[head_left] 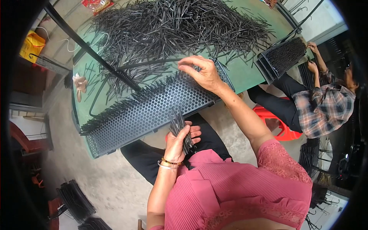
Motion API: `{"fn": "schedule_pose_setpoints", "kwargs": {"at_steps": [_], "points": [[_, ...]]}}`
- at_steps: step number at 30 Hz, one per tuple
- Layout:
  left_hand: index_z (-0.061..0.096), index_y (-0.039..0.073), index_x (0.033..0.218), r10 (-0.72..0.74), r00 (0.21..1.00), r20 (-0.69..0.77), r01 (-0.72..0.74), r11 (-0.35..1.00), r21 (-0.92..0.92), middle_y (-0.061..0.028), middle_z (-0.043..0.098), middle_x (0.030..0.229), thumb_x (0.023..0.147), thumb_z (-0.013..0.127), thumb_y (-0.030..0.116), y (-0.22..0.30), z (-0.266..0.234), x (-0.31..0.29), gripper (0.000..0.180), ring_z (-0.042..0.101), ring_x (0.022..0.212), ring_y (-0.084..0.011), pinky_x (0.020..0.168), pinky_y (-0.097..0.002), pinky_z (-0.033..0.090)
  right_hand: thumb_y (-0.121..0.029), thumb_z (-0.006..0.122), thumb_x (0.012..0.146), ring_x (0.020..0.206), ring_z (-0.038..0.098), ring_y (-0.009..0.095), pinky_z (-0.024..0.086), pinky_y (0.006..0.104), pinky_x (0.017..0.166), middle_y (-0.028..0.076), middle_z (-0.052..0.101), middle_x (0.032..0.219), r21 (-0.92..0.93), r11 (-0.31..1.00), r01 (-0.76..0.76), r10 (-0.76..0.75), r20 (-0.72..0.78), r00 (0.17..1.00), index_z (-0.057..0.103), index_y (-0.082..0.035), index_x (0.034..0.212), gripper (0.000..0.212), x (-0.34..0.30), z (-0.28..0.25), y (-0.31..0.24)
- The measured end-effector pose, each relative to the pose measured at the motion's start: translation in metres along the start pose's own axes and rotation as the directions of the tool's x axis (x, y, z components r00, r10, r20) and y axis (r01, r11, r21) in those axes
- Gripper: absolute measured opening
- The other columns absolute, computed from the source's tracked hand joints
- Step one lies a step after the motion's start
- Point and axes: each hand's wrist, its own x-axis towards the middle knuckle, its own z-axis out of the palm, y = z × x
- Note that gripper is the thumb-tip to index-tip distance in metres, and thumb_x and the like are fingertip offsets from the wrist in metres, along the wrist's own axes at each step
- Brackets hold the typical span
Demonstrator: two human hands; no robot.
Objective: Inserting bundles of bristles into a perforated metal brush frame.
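Note:
A long black perforated tray lies aslant across my lap and the near table edge. Its many round holes stand bare along the near side, while rows of short black sticks stick up along its far side. My left hand is closed round a bundle of thin black sticks, just off the tray's near edge. Over the tray's far right part, my right hand is held with thumb and fingers bent together; whatever sits between the fingertips is too small to make out.
A large heap of loose black sticks covers the far part of the green table. A black pole slants in from the upper left. At right, a co-worker works at another filled tray beside a red stool.

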Motion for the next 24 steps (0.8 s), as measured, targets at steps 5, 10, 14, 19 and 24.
{"fn": "schedule_pose_setpoints", "kwargs": {"at_steps": [5,10,14,19,24], "points": [[0.050,-0.001,0.111,-0.026,1.000,0.003,0.025,0.997,0.068,-0.0158,0.063,0.095,0.091,0.056,0.015,0.000,-0.004,0.003,0.026,0.065,0.080,-0.0213,0.064,-0.0310,0.056,-0.014,0.068,0.079,0.081,0.062,0.019,0.045,0.0309,0.075,0.004,0.068,0.089,-0.016,0.999,0.043,-0.043,-0.009,0.999,0.068,-0.006,0.092,0.015,-0.003,0.004,0.005],[0.050,0.001,0.109,0.026,1.000,0.007,-0.026,1.000,0.014,-0.0132,0.062,0.090,0.092,0.054,0.015,-0.001,-0.002,0.001,0.023,0.065,0.078,-0.0210,0.060,-0.0298,0.056,-0.008,0.067,0.079,0.082,0.062,0.016,0.045,0.0300,0.078,0.005,0.069,0.088,-0.006,0.999,0.038,-0.038,0.048,0.998,0.068,-0.003,0.090,0.012,0.000,0.003,0.008],[0.053,0.002,0.100,0.013,1.000,-0.012,-0.014,0.999,-0.033,-0.0103,0.061,0.086,0.092,0.054,0.016,0.000,-0.004,0.000,0.016,0.065,0.075,-0.0221,0.059,-0.0315,0.057,-0.008,0.068,0.078,0.079,0.061,0.018,0.046,0.0299,0.076,0.004,0.069,0.087,0.020,0.995,0.095,-0.096,0.116,0.989,0.068,-0.004,0.090,0.012,0.003,0.001,0.016],[0.056,0.002,0.095,0.021,1.000,0.016,-0.021,1.000,-0.003,-0.0083,0.061,0.083,0.091,0.056,0.017,-0.002,-0.004,0.000,0.015,0.065,0.078,-0.0235,0.062,-0.0329,0.057,-0.008,0.069,0.078,0.079,0.062,0.017,0.046,0.0306,0.076,0.005,0.068,0.086,0.055,0.995,0.089,-0.096,0.161,0.982,0.067,-0.003,0.091,0.014,-0.001,0.003,0.019],[0.057,0.001,0.096,0.010,1.000,-0.003,-0.010,1.000,0.027,-0.0088,0.062,0.086,0.091,0.056,0.013,-0.002,-0.002,0.000,0.013,0.065,0.080,-0.0220,0.063,-0.0311,0.057,-0.007,0.069,0.077,0.077,0.062,0.017,0.044,0.0296,0.077,0.005,0.068,0.083,-0.018,0.993,0.118,-0.115,0.135,0.984,0.066,-0.005,0.102,0.025,-0.009,0.010,0.017]]}}
